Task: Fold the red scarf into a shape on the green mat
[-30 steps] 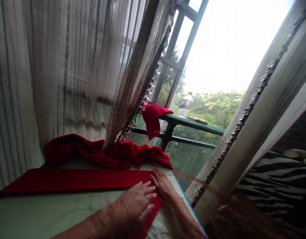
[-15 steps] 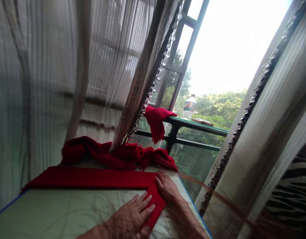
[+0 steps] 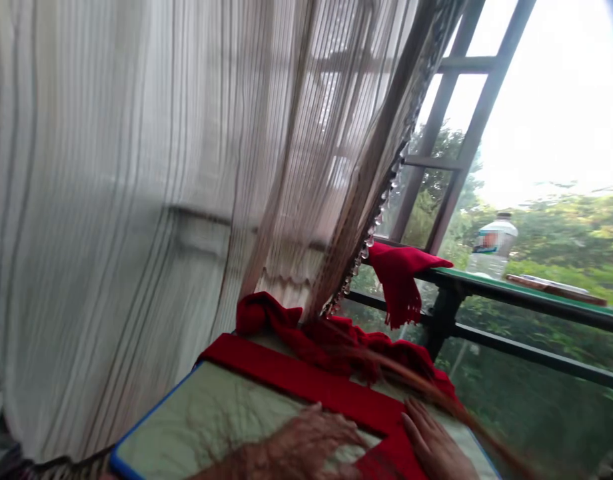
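A flat folded red scarf (image 3: 306, 385) lies along the far side of a pale board (image 3: 226, 407) and bends toward me at its right end. My right hand (image 3: 436, 440) rests flat on the outer side of that bend, fingers stretched out. Just left of the bend, my left hand (image 3: 306, 440) lies open and low over the board, its fingertips close to the scarf's inner corner. Motion blurs the left hand, so I cannot tell whether it touches the cloth. Behind the strip lies a crumpled red cloth (image 3: 346, 340) with fringe.
A fringed red cloth (image 3: 399, 280) hangs over the dark railing (image 3: 536, 303). A plastic bottle (image 3: 494, 247) and a flat brown item (image 3: 556, 288) stand on the ledge. Sheer striped curtains (image 3: 136, 200) with a beaded edge hang at the left. The board has a blue edge.
The view has swung left, so everything sits further right. My left hand has come off the bent part toward the board's bare surface. My right hand stays at the bend.
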Available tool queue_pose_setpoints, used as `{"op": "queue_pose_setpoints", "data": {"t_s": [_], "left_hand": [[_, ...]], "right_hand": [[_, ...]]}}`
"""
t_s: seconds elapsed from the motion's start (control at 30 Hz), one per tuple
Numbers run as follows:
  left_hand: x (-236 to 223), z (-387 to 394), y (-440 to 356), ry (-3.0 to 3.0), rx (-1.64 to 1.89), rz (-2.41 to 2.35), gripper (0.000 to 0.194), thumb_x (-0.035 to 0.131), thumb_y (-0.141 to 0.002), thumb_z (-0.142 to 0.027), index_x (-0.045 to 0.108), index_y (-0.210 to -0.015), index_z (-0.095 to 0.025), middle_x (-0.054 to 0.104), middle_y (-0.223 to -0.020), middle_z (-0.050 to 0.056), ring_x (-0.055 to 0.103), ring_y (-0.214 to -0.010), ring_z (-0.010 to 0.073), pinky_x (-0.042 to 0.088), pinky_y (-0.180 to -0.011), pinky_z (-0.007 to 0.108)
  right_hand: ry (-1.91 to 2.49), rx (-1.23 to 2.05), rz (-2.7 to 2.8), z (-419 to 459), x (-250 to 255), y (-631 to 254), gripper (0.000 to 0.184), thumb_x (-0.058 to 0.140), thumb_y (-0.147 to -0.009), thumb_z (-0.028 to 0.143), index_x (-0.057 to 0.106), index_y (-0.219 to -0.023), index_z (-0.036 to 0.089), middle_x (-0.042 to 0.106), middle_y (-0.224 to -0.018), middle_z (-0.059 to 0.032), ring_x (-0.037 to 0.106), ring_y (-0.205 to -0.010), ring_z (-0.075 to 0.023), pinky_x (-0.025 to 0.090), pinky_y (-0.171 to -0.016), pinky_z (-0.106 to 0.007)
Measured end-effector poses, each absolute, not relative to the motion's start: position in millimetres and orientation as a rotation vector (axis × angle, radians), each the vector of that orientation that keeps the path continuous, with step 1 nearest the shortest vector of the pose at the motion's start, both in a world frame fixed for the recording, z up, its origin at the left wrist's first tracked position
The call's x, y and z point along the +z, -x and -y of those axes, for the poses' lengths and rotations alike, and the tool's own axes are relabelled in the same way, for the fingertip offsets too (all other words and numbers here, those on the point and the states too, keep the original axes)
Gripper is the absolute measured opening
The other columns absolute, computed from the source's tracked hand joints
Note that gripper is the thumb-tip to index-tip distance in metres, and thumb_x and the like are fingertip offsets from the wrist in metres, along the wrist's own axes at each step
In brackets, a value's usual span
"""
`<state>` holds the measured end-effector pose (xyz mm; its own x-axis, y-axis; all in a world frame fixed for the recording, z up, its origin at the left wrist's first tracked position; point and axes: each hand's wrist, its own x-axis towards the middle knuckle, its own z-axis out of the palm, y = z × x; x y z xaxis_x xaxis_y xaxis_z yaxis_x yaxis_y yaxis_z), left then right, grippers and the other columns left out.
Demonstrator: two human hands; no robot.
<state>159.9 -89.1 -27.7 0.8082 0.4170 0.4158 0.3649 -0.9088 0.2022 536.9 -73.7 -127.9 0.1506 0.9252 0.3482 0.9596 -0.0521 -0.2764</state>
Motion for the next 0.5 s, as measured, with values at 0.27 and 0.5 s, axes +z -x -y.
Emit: {"op": "queue_pose_setpoints", "data": {"t_s": [0.27,0.5], "left_hand": [[-19.4,35.0,73.8,-1.736,1.234,-1.681,0.045,0.055,-0.086,-0.059,0.071,-0.074,-0.019,0.072,-0.072,0.007,0.068,-0.077,0.028,0.051,-0.071,0.033],[-38.6,51.7,64.1,-1.286,1.204,-1.154,0.058,0.06,-0.082,-0.072,0.077,-0.101,-0.021,0.074,-0.069,0.006,0.074,-0.085,0.0335,0.057,-0.083,0.046]], "right_hand": [[1.847,-0.032,1.902,66.8,-144.7,-559.2,0.044,0.049,-0.072,0.061,0.067,-0.112,0.065,0.061,-0.139,0.0073,0.045,-0.139,-0.0256,0.037,-0.115,-0.039],[1.747,-0.016,1.849,59.8,-153.3,-567.3,0.039,0.053,-0.071,0.06,0.065,-0.107,0.069,0.065,-0.134,0.0046,0.05,-0.134,-0.026,0.038,-0.111,-0.038]]}}
